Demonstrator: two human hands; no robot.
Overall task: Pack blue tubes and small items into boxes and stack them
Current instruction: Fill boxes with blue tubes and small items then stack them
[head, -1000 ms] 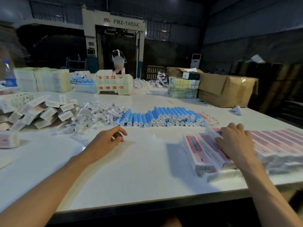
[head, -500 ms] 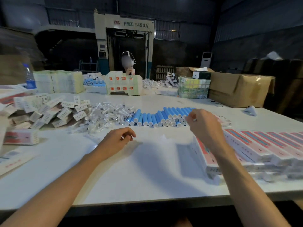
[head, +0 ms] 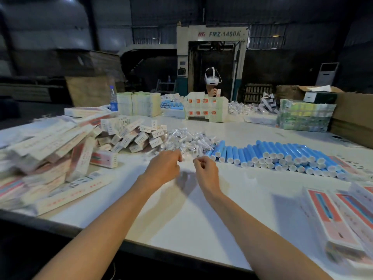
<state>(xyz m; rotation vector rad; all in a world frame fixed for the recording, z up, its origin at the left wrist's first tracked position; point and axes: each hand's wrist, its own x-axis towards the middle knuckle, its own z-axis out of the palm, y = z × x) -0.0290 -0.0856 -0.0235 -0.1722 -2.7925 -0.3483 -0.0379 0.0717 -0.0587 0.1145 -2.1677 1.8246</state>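
My left hand (head: 164, 165) is over the smooth white bench (head: 201, 215) with its fingers curled and the tips at the near edge of the heap of small items (head: 189, 139). I cannot tell if it pinches one, because the back of the hand hides the fingertips. My right hand (head: 206, 168) is just beside it across a narrow gap, fingers also curled and thumb close to the index finger; whether something small sits between them is too blurred to say. The small items are short white pieces in clear, shiny wrapping, in a loose pile just beyond both hands. To the right of the right hand lie the blue tubes (head: 282, 154), round cylinders with white end caps turned toward me, in rows, some on top of others. Left of the left hand is an untidy pile of closed boxes (head: 60, 150), long cream and red cartons whose print I cannot read. Beside my right forearm, flat boxes (head: 341, 215) in pink and red overlap like tiles and are cut off by the frame edge. Far beyond the hands a grey machine (head: 212, 47) carries the writing "FMZ-1450A"; a person (head: 211, 90) before it is partly hidden behind stacked packs (head: 205, 108).
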